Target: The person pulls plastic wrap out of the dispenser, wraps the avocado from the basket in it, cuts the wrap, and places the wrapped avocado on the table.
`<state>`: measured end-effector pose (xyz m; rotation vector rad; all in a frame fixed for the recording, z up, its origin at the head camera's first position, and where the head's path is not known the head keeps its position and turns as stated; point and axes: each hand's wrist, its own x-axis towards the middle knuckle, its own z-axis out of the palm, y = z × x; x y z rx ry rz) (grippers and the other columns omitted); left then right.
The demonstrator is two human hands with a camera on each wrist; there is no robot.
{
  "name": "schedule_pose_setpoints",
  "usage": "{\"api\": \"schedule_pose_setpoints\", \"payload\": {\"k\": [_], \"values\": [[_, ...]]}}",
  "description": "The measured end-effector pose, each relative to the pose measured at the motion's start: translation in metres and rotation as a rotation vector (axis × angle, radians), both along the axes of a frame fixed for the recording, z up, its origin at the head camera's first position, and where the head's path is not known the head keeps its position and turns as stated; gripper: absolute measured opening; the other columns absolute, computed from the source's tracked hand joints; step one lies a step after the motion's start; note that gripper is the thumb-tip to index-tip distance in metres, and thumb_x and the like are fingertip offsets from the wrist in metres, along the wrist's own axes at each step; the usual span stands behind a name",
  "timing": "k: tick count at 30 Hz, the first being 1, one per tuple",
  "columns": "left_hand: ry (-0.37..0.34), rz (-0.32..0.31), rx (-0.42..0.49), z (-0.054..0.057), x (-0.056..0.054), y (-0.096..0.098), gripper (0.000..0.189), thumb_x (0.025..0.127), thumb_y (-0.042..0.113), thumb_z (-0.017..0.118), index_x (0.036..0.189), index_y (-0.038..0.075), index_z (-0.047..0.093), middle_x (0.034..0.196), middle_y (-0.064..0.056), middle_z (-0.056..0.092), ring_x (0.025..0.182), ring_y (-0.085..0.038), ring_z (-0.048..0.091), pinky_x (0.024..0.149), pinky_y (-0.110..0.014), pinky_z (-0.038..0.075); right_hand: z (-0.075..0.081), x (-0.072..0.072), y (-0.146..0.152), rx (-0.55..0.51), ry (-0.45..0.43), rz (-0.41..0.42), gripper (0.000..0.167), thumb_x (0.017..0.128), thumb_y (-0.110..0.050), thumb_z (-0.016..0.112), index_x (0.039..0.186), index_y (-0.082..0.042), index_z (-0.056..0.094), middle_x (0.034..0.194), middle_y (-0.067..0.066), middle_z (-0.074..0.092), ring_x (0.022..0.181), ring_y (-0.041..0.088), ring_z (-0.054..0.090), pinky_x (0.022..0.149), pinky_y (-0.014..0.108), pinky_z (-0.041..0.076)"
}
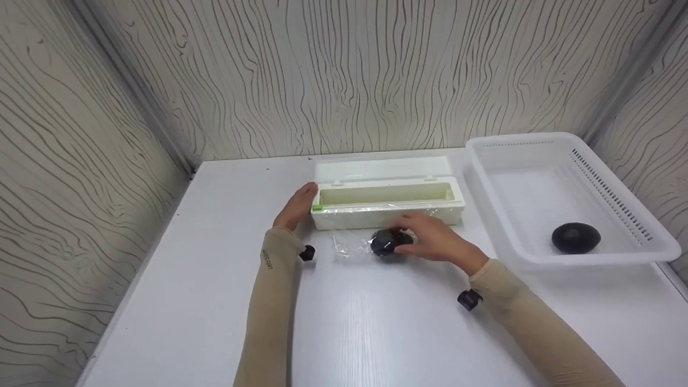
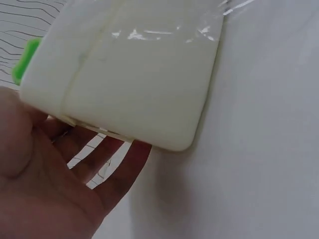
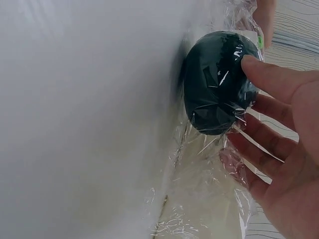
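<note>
Right hand [image 1: 436, 239] gripping a glossy dark oval object [image 1: 382, 243] in clear plastic film [image 1: 348, 247], left hand [image 1: 296, 207] at a long white plastic box [image 1: 371, 220].
The right thumb and fingers, half open, hold the object just in front of the box; the left fingers, nearly straight, touch the box's left end.

A white, faintly grained surface [image 1: 344, 333] is stretching out beneath the things. Toward its far side a long off-white box [image 1: 349, 219] is sitting with its lid [image 1: 381, 170] lying open at the back, and a white plastic basket [image 1: 591, 260] is standing just to the box's right. Clear film [image 1: 349, 246] is trailing from the box's front (whether the film-covered dark object [image 3: 212, 82] is touching the surface is hard to tell).
</note>
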<state>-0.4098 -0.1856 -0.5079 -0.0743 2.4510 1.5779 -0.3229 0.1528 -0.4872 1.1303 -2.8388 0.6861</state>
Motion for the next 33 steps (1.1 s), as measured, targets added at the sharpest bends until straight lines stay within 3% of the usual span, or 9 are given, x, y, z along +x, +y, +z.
{"api": "schedule_pose_setpoints", "payload": {"k": [6,14,20,27,33], "values": [[0.059,-0.021,-0.054,-0.0051,-0.0029,0.0016,0.056,0.110,0.055,0.023,0.149,0.022,0.048,0.154,-0.004,0.052,0.154,-0.028,0.036,0.129,-0.053,0.022,-0.0012,0.0010,0.0001,0.001,0.028,0.004,0.042,0.086,-0.024,0.084,0.124,-0.012,0.070,0.124,0.005,0.069,0.117,0.027,0.065,0.099,0.050,0.055],[0.048,-0.025,-0.073,-0.0082,-0.0006,0.0017,0.055,0.111,0.055,0.021,0.150,0.026,0.045,0.160,-0.001,0.045,0.157,-0.026,0.030,0.130,-0.052,0.019,-0.0015,0.0029,-0.0009,-0.003,0.006,0.009,0.045,0.087,-0.024,0.084,0.128,-0.013,0.068,0.129,0.008,0.068,0.120,0.031,0.065,0.103,0.053,0.053],[0.085,-0.037,-0.054,-0.0079,0.0010,0.0055,0.054,0.112,0.053,0.021,0.147,0.021,0.047,0.157,-0.005,0.049,0.155,-0.027,0.033,0.130,-0.051,0.020,-0.0012,0.0012,-0.0004,0.002,-0.008,-0.003,0.046,0.088,-0.026,0.083,0.130,-0.012,0.067,0.127,0.008,0.069,0.118,0.031,0.066,0.103,0.053,0.053],[0.087,-0.032,-0.054,-0.0106,0.0014,0.0063,0.053,0.112,0.053,0.021,0.146,0.023,0.048,0.156,-0.003,0.049,0.155,-0.026,0.034,0.130,-0.051,0.021,-0.0036,0.0013,-0.0001,-0.002,-0.025,-0.009,0.051,0.089,-0.027,0.083,0.134,-0.014,0.066,0.136,0.007,0.066,0.124,0.031,0.064,0.107,0.054,0.051],[0.088,-0.027,-0.071,-0.0097,0.0031,0.0055,0.055,0.110,0.058,0.020,0.147,0.027,0.047,0.158,-0.002,0.048,0.156,-0.028,0.033,0.129,-0.054,0.021,-0.0052,0.0024,-0.0025,0.005,-0.007,-0.028,0.063,0.080,-0.030,0.090,0.134,-0.015,0.064,0.136,0.007,0.065,0.122,0.030,0.065,0.103,0.053,0.054]]}}
